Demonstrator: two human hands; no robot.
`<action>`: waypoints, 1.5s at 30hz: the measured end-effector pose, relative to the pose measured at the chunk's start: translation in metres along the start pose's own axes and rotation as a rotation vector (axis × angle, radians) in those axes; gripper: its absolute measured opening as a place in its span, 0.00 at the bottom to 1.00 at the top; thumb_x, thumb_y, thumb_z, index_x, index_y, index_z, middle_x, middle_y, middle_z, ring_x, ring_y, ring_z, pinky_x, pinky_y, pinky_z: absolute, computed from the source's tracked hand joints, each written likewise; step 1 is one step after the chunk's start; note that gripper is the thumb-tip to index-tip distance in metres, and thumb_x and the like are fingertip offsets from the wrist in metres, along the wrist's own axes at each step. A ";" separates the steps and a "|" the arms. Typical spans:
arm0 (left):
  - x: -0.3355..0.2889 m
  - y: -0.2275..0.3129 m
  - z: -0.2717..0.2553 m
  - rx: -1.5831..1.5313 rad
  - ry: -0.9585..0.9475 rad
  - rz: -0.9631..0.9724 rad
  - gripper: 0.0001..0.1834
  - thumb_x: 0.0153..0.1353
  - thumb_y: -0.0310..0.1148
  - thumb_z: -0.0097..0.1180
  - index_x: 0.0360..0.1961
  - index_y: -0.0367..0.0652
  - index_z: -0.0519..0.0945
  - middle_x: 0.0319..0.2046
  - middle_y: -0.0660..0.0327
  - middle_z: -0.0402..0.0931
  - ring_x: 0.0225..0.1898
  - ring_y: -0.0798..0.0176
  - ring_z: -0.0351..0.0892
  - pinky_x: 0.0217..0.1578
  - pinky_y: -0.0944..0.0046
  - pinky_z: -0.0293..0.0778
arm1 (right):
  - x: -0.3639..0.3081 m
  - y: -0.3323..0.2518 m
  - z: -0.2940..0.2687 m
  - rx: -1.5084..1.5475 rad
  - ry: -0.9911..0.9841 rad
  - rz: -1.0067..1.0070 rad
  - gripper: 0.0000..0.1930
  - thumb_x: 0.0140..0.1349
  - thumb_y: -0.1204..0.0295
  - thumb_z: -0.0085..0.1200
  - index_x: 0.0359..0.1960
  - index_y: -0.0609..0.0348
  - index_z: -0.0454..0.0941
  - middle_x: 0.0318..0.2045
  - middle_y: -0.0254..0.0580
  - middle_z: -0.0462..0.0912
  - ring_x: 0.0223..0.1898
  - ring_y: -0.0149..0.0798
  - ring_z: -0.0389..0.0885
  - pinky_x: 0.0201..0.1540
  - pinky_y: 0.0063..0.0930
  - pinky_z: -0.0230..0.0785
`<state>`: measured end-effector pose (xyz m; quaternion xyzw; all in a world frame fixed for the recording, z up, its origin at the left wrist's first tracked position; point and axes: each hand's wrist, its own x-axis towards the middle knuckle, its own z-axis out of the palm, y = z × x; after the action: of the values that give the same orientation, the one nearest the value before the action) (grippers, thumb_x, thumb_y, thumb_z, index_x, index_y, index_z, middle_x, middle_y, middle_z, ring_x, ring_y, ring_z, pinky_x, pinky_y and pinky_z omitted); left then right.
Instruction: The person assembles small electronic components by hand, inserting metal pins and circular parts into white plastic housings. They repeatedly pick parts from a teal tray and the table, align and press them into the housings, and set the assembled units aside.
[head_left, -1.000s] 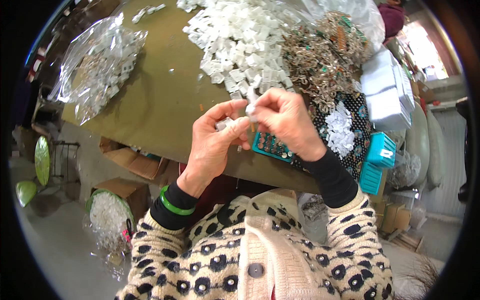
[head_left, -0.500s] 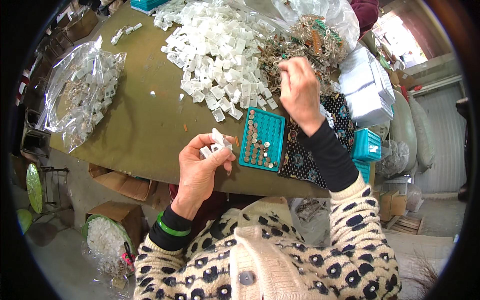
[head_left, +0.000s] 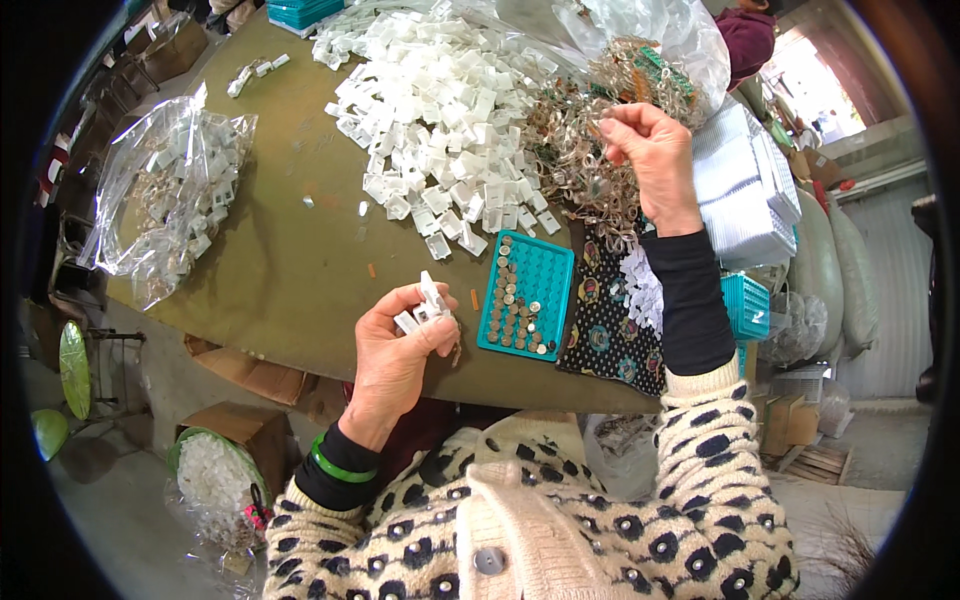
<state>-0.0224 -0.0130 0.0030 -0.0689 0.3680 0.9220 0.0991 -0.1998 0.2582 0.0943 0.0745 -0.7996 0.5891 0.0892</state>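
Note:
My left hand [head_left: 392,345] is closed round a few small white plastic casings [head_left: 428,305], held above the near part of the table. My right hand [head_left: 655,150] is raised over the right side of a tangled heap of small metal and clear parts [head_left: 580,150]. Its thumb and forefinger are pinched together, and whatever sits between the tips is too small to make out. Between my hands lies a teal tray [head_left: 556,275] with round dimples. Small round button cells [head_left: 508,312] fill its left and near dimples. A large pile of white plastic casings [head_left: 440,110] spreads beyond the tray.
A clear plastic bag of parts [head_left: 165,200] lies on the left of the table [head_left: 290,280]. Patterned dark cloth [head_left: 610,340] with white pieces [head_left: 642,290] lies right of the tray. White trays [head_left: 745,180] and teal trays [head_left: 745,305] are stacked at right. Another person's sleeve [head_left: 745,40] shows far right.
My right hand has moved right over the tangled parts, its fingertips now pinched. The left hand keeps its hold on the casings, almost in place. The view has shifted slightly.

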 end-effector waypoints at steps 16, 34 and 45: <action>-0.002 -0.006 0.005 0.042 -0.002 0.086 0.12 0.56 0.22 0.64 0.40 0.39 0.76 0.38 0.57 0.76 0.27 0.66 0.71 0.29 0.68 0.68 | -0.010 0.019 -0.011 0.192 0.052 0.227 0.06 0.53 0.74 0.64 0.28 0.60 0.78 0.23 0.41 0.81 0.23 0.37 0.81 0.26 0.31 0.72; -0.001 -0.006 0.003 0.073 -0.028 0.128 0.11 0.58 0.21 0.63 0.39 0.40 0.74 0.38 0.56 0.77 0.28 0.64 0.75 0.30 0.66 0.73 | -0.024 0.007 -0.026 0.517 0.042 0.227 0.06 0.62 0.72 0.61 0.35 0.62 0.80 0.26 0.36 0.84 0.22 0.29 0.82 0.21 0.18 0.72; -0.001 -0.005 0.001 0.085 -0.054 0.139 0.11 0.59 0.20 0.62 0.40 0.39 0.74 0.39 0.56 0.77 0.28 0.64 0.75 0.31 0.66 0.73 | -0.027 -0.004 -0.023 -0.383 0.143 -0.125 0.06 0.55 0.73 0.64 0.28 0.61 0.80 0.27 0.39 0.84 0.26 0.35 0.82 0.30 0.30 0.73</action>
<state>-0.0204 -0.0083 0.0007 -0.0140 0.4079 0.9117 0.0477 -0.1711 0.2797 0.0982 0.0636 -0.8824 0.4237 0.1945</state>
